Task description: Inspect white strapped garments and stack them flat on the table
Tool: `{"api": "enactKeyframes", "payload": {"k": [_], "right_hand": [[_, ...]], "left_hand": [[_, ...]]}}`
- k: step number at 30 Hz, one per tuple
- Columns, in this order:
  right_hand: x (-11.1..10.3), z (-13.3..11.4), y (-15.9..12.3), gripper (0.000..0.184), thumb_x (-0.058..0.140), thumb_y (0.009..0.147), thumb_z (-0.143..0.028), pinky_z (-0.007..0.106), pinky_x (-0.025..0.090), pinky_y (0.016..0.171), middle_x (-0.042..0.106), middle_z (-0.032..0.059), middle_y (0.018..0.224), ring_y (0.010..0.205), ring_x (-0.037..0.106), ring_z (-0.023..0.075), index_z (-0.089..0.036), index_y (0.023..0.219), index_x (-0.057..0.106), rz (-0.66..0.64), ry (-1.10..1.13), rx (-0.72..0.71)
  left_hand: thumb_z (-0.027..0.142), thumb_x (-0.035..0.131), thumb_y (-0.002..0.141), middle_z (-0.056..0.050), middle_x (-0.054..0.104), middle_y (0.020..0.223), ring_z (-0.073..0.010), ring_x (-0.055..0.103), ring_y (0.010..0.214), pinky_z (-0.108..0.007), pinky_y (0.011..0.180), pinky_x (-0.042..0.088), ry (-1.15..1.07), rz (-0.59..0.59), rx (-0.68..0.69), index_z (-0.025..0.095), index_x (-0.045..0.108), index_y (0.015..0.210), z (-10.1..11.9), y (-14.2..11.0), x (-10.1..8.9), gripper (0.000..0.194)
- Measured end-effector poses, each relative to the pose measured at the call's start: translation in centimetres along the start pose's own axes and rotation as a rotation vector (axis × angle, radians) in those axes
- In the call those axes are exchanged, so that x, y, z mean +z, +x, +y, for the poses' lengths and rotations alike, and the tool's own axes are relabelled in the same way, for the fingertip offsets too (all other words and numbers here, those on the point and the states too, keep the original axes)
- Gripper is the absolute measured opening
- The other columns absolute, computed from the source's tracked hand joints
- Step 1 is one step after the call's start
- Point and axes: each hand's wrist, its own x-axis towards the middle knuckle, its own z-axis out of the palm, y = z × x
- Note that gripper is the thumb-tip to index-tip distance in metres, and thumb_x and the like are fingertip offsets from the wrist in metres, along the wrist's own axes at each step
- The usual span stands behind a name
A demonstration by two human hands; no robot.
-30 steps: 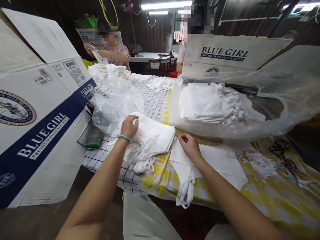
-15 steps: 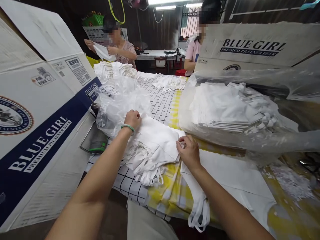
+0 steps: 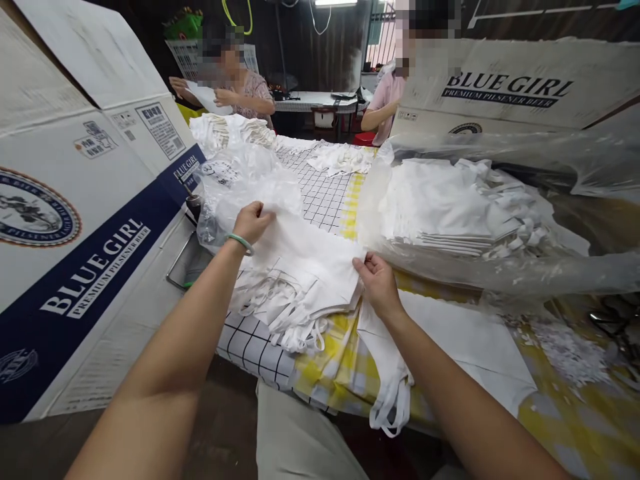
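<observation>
A white strappy garment (image 3: 315, 243) is stretched between my hands, over a pile of similar white pieces whose straps (image 3: 287, 320) spill toward me. My left hand (image 3: 253, 223), with a green bangle at its wrist, pinches the garment's upper left edge. At its right corner, my right hand (image 3: 377, 283) grips the cloth between thumb and fingers. Another white garment (image 3: 450, 333) lies flat under my right forearm, and its straps (image 3: 390, 407) hang over the table's front edge.
A crumpled clear plastic bag (image 3: 235, 180) lies beyond my left hand. To the right, a large open plastic bag (image 3: 500, 270) holds stacked white garments (image 3: 440, 200). Cardboard boxes (image 3: 115, 180) flank the checked tablecloth (image 3: 320, 193). Two people (image 3: 245, 90) work across the table.
Both hands have moved slightly up and away from me, with the garment's far edge now lifted and pulled flatter between them. The view has shifted a little.
</observation>
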Motion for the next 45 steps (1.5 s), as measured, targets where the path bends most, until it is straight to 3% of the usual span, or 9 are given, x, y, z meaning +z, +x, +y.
{"api": "enactKeyframes", "payload": {"k": [10, 13, 17, 24, 29, 33, 38, 42, 45], "right_hand": [[0.8, -8.1, -2.0, 0.029, 0.066, 0.078, -0.042, 0.028, 0.054, 0.072, 0.07, -0.0002, 0.08, 0.077, 0.066, 0.016, -0.02, 0.096, 0.065, 0.019, 0.276, -0.231], [-1.3, -11.1, -3.1, 0.028, 0.065, 0.079, -0.045, 0.027, 0.055, 0.07, 0.068, -0.0015, 0.078, 0.081, 0.066, 0.0162, -0.022, 0.095, 0.064, 0.048, 0.253, -0.322], [-6.3, -14.4, -5.3, 0.027, 0.063, 0.081, -0.048, 0.027, 0.055, 0.072, 0.068, -0.0013, 0.086, 0.092, 0.065, 0.0164, -0.024, 0.094, 0.064, 0.105, 0.16, -0.515], [-16.5, -16.0, -12.9, 0.026, 0.067, 0.079, -0.046, 0.03, 0.056, 0.077, 0.068, -0.0012, 0.088, 0.098, 0.065, 0.0179, -0.023, 0.09, 0.064, 0.217, -0.003, -0.558], [-21.3, -14.0, -19.3, 0.025, 0.072, 0.075, -0.044, 0.031, 0.055, 0.075, 0.069, -0.002, 0.082, 0.093, 0.066, 0.0189, -0.024, 0.087, 0.064, 0.296, -0.047, -0.404], [-24.1, -11.4, -21.8, 0.027, 0.074, 0.071, -0.042, 0.033, 0.055, 0.073, 0.07, -0.0008, 0.08, 0.089, 0.067, 0.0204, -0.023, 0.088, 0.065, 0.33, -0.023, -0.253], [-26.1, -6.5, -18.2, 0.034, 0.075, 0.065, -0.044, 0.034, 0.055, 0.07, 0.071, 0.0011, 0.078, 0.079, 0.067, 0.0202, -0.021, 0.088, 0.064, 0.335, 0.034, -0.086], [-26.6, -1.4, -13.2, 0.032, 0.068, 0.066, -0.045, 0.034, 0.054, 0.069, 0.069, 0.0018, 0.071, 0.072, 0.065, 0.0191, -0.018, 0.081, 0.061, 0.441, -0.118, 0.06], [-26.8, 1.5, -11.5, 0.027, 0.067, 0.064, -0.04, 0.034, 0.053, 0.07, 0.069, 0.0032, 0.07, 0.074, 0.065, 0.0201, -0.017, 0.077, 0.061, 0.505, -0.244, 0.129]], "left_hand": [[0.03, 0.077, 0.066, 0.004, 0.065, 0.075, -0.0084, 0.052, 0.066, -0.022, 0.065, 0.047, -0.498, 0.135, 0.159, 0.012, 0.064, 0.086, 7.5, -4.6, -11.1, 0.03], [0.035, 0.08, 0.064, 0.004, 0.068, 0.08, -0.0078, 0.055, 0.072, -0.024, 0.073, 0.05, -0.563, 0.117, 0.257, 0.01, 0.065, 0.094, 11.0, -7.2, -12.7, 0.041], [0.029, 0.075, 0.072, 0.003, 0.067, 0.082, -0.0067, 0.057, 0.076, -0.029, 0.084, 0.049, -0.613, 0.044, 0.392, 0.007, 0.065, 0.095, 15.6, -11.9, -12.4, 0.034], [0.028, 0.075, 0.072, 0.001, 0.067, 0.084, -0.0129, 0.06, 0.086, -0.033, 0.088, 0.05, -0.76, -0.096, 0.349, 0.011, 0.067, 0.095, 19.1, -21.0, -6.9, 0.029], [0.036, 0.076, 0.069, -0.001, 0.068, 0.083, -0.0162, 0.062, 0.081, -0.029, 0.073, 0.054, -0.831, -0.285, 0.115, 0.019, 0.068, 0.088, 17.7, -26.4, -1.5, 0.027], [0.042, 0.076, 0.066, -0.003, 0.066, 0.082, -0.0163, 0.061, 0.075, -0.028, 0.066, 0.052, -0.79, -0.43, -0.032, 0.017, 0.067, 0.09, 16.0, -27.8, 2.4, 0.035], [0.039, 0.074, 0.063, -0.001, 0.063, 0.074, -0.0124, 0.057, 0.065, -0.024, 0.059, 0.047, -0.747, -0.537, -0.148, 0.015, 0.064, 0.085, 14.1, -24.8, 8.8, 0.034], [0.03, 0.067, 0.062, 0.003, 0.055, 0.06, -0.0102, 0.05, 0.056, -0.023, 0.056, 0.041, -0.515, -0.439, -0.257, 0.016, 0.059, 0.068, 12.2, -21.9, 14.6, 0.018], [0.025, 0.066, 0.058, 0.004, 0.052, 0.055, -0.01, 0.046, 0.054, -0.023, 0.054, 0.037, -0.348, -0.365, -0.295, 0.016, 0.059, 0.062, 10.8, -21.3, 17.0, 0.012]]}}
